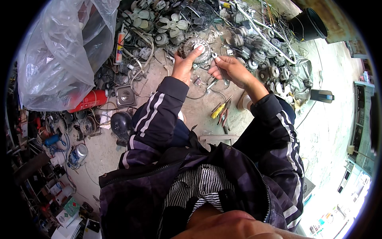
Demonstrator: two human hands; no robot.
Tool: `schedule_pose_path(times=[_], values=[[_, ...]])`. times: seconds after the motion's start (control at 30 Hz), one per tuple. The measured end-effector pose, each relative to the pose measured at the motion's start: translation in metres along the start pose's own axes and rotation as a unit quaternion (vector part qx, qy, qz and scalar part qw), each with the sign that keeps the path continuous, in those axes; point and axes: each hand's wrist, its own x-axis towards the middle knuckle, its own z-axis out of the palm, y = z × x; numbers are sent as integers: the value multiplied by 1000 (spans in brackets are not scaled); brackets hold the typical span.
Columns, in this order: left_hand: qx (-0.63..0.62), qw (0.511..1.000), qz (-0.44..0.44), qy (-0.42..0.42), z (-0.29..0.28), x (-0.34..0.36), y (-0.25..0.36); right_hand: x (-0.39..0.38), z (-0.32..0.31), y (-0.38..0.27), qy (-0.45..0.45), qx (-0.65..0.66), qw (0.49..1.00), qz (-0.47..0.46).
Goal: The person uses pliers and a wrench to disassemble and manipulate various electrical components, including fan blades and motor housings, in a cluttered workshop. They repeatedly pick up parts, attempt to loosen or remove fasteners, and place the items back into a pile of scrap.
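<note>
My left hand (184,67) grips a round, finned metal motor part (193,44), its thumb pressed on the pale centre. Close beside it, my right hand (232,71) is closed around a metal wrench (225,79). One end of the wrench reaches up near the right edge of the motor part; whether the two touch, I cannot tell. On the concrete below my hands lie yellow-handled pliers (217,111) and red-handled pliers (225,114). A loose cable (195,97) curves across the floor under the motor part.
Small motors (256,46) and wires are heaped at the far right, fan blades (174,24) at the far middle. To the left are a clear plastic bag (59,51), a sealant tube (119,47), a red cylinder (90,100) and a metal lid (125,96). A black bucket (306,24) stands far right.
</note>
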Motion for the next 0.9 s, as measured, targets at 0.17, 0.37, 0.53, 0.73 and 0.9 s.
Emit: schedule_pose_path(times=[0.17, 0.37, 0.53, 0.73, 0.9], values=[[32, 999, 1, 19, -5, 1, -7, 3, 4, 5, 0, 37, 999, -8], [27, 999, -10, -17, -8, 2, -3, 2, -10, -7, 11, -170, 984, -45], [165, 986, -15, -13, -12, 2, -4, 0, -23, -18, 15, -387, 919, -75], [38, 998, -33, -28, -16, 12, -7, 1, -27, -17, -1, -271, 961, -58], [-2, 999, -50, 1, -11, 5, -2, 2, -11, -10, 8, -195, 981, -7]])
